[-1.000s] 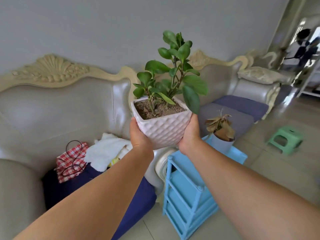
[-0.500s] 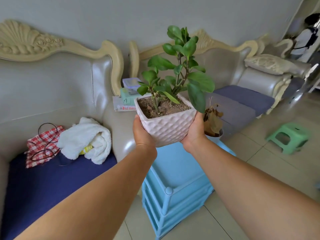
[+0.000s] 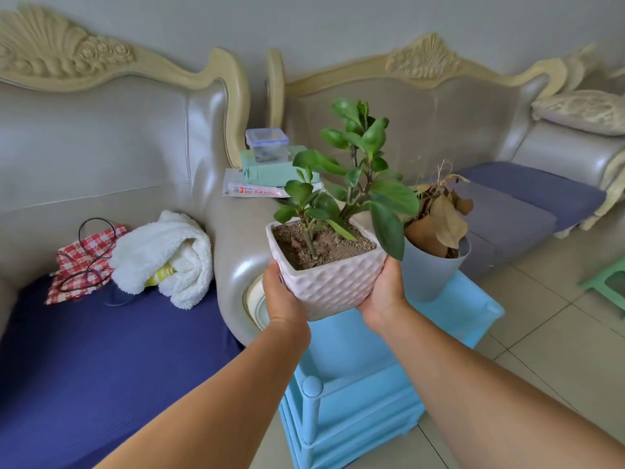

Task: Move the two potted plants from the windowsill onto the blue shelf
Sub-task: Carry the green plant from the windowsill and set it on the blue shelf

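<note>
A white dimpled square pot (image 3: 333, 282) with a green leafy plant (image 3: 351, 177) hangs in the air above the near part of the blue shelf (image 3: 351, 353). My left hand (image 3: 282, 299) grips its left side and my right hand (image 3: 384, 292) grips its right side. Behind it, a grey-blue pot (image 3: 429, 275) holding a withered brown plant (image 3: 439, 218) stands on the far right part of the shelf top. The white pot hides part of the shelf top.
Two grey sofas with cream carved frames meet behind the shelf. A white towel (image 3: 162, 255) and a red checked bag (image 3: 84, 258) lie on the navy seat at left. Boxes and a clear container (image 3: 267, 143) sit on the armrest. A green stool (image 3: 608, 286) stands right.
I have come closer to the blue shelf and the view has tilted down. The white pot has dropped lower, nearer the shelf top, still held in both hands.
</note>
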`<state>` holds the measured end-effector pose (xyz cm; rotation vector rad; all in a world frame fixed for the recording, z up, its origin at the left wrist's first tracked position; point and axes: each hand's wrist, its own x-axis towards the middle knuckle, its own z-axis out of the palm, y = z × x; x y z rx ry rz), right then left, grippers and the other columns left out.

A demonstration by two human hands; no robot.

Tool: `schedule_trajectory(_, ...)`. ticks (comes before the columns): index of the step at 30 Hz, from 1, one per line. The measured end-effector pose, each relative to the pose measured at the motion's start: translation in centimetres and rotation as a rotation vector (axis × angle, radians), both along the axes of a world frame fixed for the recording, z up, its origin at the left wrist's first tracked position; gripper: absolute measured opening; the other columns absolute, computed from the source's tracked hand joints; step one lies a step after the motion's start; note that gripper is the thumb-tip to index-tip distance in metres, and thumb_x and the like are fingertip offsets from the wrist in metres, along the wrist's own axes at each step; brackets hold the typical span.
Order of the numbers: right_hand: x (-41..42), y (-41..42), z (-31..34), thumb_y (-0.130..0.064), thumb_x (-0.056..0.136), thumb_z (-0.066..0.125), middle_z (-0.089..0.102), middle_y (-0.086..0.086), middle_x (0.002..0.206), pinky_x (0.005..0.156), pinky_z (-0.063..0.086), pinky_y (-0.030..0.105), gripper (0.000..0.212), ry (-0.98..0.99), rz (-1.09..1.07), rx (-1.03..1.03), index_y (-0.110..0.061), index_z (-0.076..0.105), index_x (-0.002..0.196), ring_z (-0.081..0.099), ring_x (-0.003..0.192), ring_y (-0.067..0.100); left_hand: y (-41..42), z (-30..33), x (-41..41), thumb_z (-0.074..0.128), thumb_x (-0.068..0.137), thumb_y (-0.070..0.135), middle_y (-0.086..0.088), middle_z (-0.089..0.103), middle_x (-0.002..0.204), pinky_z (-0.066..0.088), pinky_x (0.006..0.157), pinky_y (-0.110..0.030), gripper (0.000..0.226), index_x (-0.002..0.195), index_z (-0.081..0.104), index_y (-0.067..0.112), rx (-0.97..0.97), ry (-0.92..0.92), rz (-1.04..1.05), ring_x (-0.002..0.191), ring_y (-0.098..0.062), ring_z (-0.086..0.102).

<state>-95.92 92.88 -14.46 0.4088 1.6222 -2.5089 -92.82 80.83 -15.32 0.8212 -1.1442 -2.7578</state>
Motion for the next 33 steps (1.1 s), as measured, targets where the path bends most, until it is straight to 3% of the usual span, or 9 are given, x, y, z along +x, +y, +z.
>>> schedule_trajectory(3,-0.7,0.5,-2.2,-0.07,0.078,0.034,0.069,0.008,0.118,0.098,0.046,0.051,0.071,-0.005,-0.002,0.004,-0.02,0.062,0.118,0.063,0.107,0.026,0.5,-2.2,-0.6,0.052,0.068,0.05,0.003,0.069,0.098,0.047,0.093,-0.039,0.031,0.086,0.063,0.028,-0.058,-0.016,0.052,0.102,-0.023,0.064)
schedule_trajectory(6,-0.9,0.8,-4.0,-0.071,0.076,0.034,0.069,0.008,0.117,0.099,0.045,0.051,0.073,-0.015,-0.012,-0.003,-0.019,0.062,0.119,0.063,0.107,0.027,0.8,-3.9,-1.2,0.051,0.068,0.049,0.008,0.071,0.073,0.049,0.081,-0.035,0.027,0.063,0.067,0.028,-0.066,-0.008,0.046,0.088,-0.021,0.064)
schedule_trajectory(8,-1.1,0.8,-4.9,-0.07,0.078,0.033,0.069,0.009,0.117,0.099,0.045,0.052,0.072,-0.012,-0.02,0.007,-0.018,0.062,0.119,0.062,0.108,0.028,0.8,-4.9,-1.4,0.051,0.067,0.051,0.009,0.071,0.069,0.047,0.077,-0.033,0.029,0.058,0.068,0.03,-0.056,0.001,0.033,0.085,-0.019,0.063)
schedule_trajectory(15,-1.7,1.2,-6.8,-0.07,0.078,0.035,0.07,0.008,0.114,0.099,0.045,0.051,0.066,-0.01,-0.037,0.014,-0.022,0.065,0.111,0.063,0.106,0.026,1.0,-6.9,-1.9,0.047,0.07,0.051,0.009,0.073,0.068,0.047,0.074,-0.032,0.036,0.056,0.071,0.03,-0.06,0.002,0.031,0.083,-0.018,0.063)
schedule_trajectory(21,-2.1,1.3,-7.7,-0.068,0.078,0.035,0.07,0.006,0.111,0.094,0.048,0.046,0.057,-0.016,-0.062,0.028,-0.027,0.065,0.104,0.063,0.103,0.024,1.0,-7.6,-2.2,0.046,0.071,0.05,0.006,0.073,0.068,0.045,0.078,-0.033,0.036,0.058,0.07,0.028,-0.094,0.002,0.035,0.086,-0.021,0.062)
schedule_trajectory(28,-2.3,1.4,-8.2,-0.069,0.075,0.038,0.07,0.008,0.113,0.098,0.046,0.05,0.057,-0.011,-0.079,0.017,-0.028,0.067,0.101,0.063,0.105,0.025,1.1,-8.2,-2.6,0.047,0.071,0.05,0.005,0.075,0.072,0.047,0.083,-0.034,0.035,0.059,0.073,0.028,-0.096,-0.003,0.019,0.087,-0.021,0.064)
schedule_trajectory(33,-2.4,1.4,-8.7,-0.068,0.074,0.037,0.064,0.012,0.124,0.1,0.044,0.052,0.071,-0.023,-0.092,-0.011,-0.019,0.06,0.121,0.06,0.111,0.028,1.1,-8.6,-2.9,0.046,0.073,0.047,0.005,0.075,0.07,0.047,0.073,-0.031,0.035,0.06,0.073,0.028,-0.099,0.027,0.02,0.081,-0.02,0.064)
